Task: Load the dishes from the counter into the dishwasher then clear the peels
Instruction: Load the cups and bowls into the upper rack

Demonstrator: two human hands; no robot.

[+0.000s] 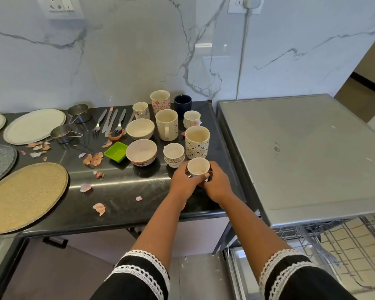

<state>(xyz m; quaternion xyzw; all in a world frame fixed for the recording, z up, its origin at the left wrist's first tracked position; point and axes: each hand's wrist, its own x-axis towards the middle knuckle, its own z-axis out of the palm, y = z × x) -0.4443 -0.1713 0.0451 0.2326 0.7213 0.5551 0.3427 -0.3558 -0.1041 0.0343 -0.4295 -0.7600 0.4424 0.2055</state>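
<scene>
Both hands grip a small cup beside the dishwasher; its rack looks empty, peels remain.

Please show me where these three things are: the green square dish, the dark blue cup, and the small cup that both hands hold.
green square dish [115, 151], head view, on its inner floor.
dark blue cup [182, 105], head view, on its outer wall.
small cup [197, 166], head view, on its inside, held by both hands.
</scene>
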